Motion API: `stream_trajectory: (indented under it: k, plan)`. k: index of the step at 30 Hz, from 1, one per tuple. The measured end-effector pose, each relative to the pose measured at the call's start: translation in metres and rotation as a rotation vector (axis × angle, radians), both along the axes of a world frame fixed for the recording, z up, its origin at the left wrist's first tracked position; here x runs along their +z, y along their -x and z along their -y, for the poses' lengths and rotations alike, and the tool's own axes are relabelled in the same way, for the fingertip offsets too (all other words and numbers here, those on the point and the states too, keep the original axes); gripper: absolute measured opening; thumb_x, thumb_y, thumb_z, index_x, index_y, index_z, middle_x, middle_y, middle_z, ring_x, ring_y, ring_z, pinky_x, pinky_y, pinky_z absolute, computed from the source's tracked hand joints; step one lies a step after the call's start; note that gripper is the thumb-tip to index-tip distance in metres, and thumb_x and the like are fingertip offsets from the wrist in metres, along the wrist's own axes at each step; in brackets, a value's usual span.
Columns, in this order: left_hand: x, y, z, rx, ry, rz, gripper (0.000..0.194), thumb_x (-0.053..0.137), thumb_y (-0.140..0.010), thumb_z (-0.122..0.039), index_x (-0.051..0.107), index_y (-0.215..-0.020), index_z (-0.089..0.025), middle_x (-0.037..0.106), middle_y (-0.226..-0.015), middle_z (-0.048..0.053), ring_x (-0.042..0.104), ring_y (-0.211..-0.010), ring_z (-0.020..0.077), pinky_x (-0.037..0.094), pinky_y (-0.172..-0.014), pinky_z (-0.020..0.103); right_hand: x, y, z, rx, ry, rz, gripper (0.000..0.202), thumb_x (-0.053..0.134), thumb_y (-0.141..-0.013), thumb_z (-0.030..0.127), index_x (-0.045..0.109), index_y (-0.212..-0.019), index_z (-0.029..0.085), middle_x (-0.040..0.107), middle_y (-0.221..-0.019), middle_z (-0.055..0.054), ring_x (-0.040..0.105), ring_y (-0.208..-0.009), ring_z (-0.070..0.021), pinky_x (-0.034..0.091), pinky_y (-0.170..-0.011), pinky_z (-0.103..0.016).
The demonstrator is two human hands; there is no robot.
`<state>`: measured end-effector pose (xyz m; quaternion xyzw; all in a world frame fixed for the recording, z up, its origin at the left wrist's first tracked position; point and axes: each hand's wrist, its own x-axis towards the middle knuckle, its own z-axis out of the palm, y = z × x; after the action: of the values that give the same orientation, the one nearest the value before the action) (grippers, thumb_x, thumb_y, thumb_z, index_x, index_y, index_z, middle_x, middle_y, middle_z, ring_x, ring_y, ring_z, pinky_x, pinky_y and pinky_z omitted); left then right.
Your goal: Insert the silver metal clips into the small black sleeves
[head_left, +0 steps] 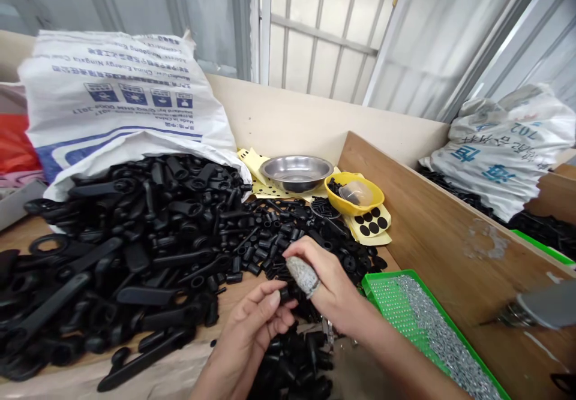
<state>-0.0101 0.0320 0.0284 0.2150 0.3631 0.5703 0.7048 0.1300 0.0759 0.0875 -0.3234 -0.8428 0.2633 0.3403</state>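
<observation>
My left hand pinches a small black plastic cylinder between thumb and fingers, low in the middle of the view. Just right of it, my right hand is closed, its fingers curled down over the black parts. A grey wrapping covers one of its digits. Whatever those fingers grip is hidden behind the hand. Beneath both hands lies a pile of black plastic pieces. Beyond them, loose short black sleeves are heaped on the table.
Black crank-like handles spill from a white sack at left. A steel bowl, a yellow bowl and dotted sticker sheets stand behind. Right are a green tray of small metal pieces, a wooden divider and a power screwdriver.
</observation>
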Motion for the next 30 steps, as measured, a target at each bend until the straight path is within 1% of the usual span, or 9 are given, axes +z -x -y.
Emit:
stream_trajectory:
  k: [4,8,11,15,18,21,25,28,30]
  plan:
    - [0.002,0.005,0.001,0.008,0.017,-0.005,0.027,0.079,-0.062,-0.026,0.069,-0.085,-0.014,0.072,-0.068,0.006,0.060,-0.055,0.0098,0.046,-0.053,0.017,0.000,-0.022,0.009,-0.001,-0.134,0.433,0.017,0.041,-0.084,0.009,0.048,-0.095,0.019,0.051,-0.090,-0.003,0.045,-0.083,-0.0165,0.034,-0.075,-0.029]
    - [0.004,0.004,0.005,-0.053,0.015,-0.054,0.027,0.077,-0.065,-0.029,0.069,-0.087,-0.015,0.070,-0.063,0.003,0.058,-0.055,0.0094,0.045,-0.056,0.018,-0.008,-0.026,0.017,-0.011,-0.233,0.631,0.011,0.039,-0.085,0.012,0.049,-0.085,0.018,0.050,-0.083,-0.004,0.041,-0.076,-0.0174,0.033,-0.071,-0.031]
    - [0.003,0.003,0.007,-0.061,-0.005,-0.134,0.029,0.076,-0.065,-0.034,0.069,-0.087,-0.016,0.067,-0.055,0.000,0.055,-0.052,0.0089,0.044,-0.056,0.018,-0.011,-0.024,0.019,0.012,-0.189,0.588,0.010,0.039,-0.085,0.012,0.047,-0.083,0.018,0.050,-0.083,-0.004,0.041,-0.074,-0.0164,0.033,-0.072,-0.029]
    - [-0.001,0.003,0.007,-0.019,-0.087,-0.265,0.030,0.075,-0.064,-0.039,0.070,-0.085,-0.017,0.066,-0.053,-0.001,0.054,-0.052,0.0100,0.042,-0.055,0.018,-0.012,-0.025,0.017,0.023,0.077,0.437,0.012,0.038,-0.086,0.009,0.043,-0.081,0.019,0.049,-0.078,0.001,0.044,-0.071,-0.0122,0.032,-0.065,-0.023]
    - [-0.001,0.003,0.008,0.023,-0.162,-0.378,0.025,0.074,-0.065,-0.037,0.071,-0.082,-0.019,0.065,-0.053,-0.002,0.055,-0.053,0.0112,0.043,-0.055,0.019,-0.014,-0.025,0.017,0.049,0.274,0.344,0.019,0.035,-0.089,0.010,0.038,-0.072,0.019,0.046,-0.070,0.005,0.043,-0.065,-0.0090,0.029,-0.059,-0.020]
    - [0.002,0.003,0.011,0.075,-0.192,-0.526,0.020,0.072,-0.066,-0.033,0.072,-0.082,-0.022,0.067,-0.057,-0.002,0.059,-0.058,0.0143,0.045,-0.058,0.021,-0.018,-0.025,0.018,0.069,0.321,0.292,0.022,0.035,-0.090,0.012,0.035,-0.069,0.019,0.044,-0.065,0.006,0.040,-0.061,-0.0080,0.027,-0.055,-0.019]
    - [0.002,0.001,0.012,0.072,-0.204,-0.580,0.020,0.071,-0.066,-0.033,0.071,-0.082,-0.021,0.066,-0.056,-0.001,0.059,-0.057,0.0158,0.046,-0.057,0.022,-0.028,-0.023,0.020,0.042,0.114,0.371,0.015,0.037,-0.087,0.014,0.040,-0.073,0.019,0.048,-0.070,0.003,0.041,-0.062,-0.0104,0.029,-0.058,-0.022]
    - [-0.001,-0.002,0.012,0.069,-0.170,-0.457,0.023,0.071,-0.067,-0.036,0.070,-0.081,-0.018,0.060,-0.047,-0.003,0.053,-0.049,0.0128,0.043,-0.052,0.022,-0.035,-0.024,0.019,0.048,-0.130,0.450,0.010,0.039,-0.083,0.014,0.045,-0.076,0.017,0.051,-0.074,-0.002,0.042,-0.065,-0.0138,0.031,-0.061,-0.026]
    - [-0.002,-0.003,0.012,0.048,-0.129,-0.365,0.026,0.072,-0.066,-0.037,0.070,-0.082,-0.017,0.060,-0.046,-0.003,0.051,-0.047,0.0115,0.042,-0.052,0.022,-0.038,-0.024,0.017,0.059,-0.231,0.467,0.011,0.037,-0.082,0.013,0.046,-0.076,0.016,0.051,-0.075,-0.004,0.042,-0.066,-0.0151,0.032,-0.062,-0.027]
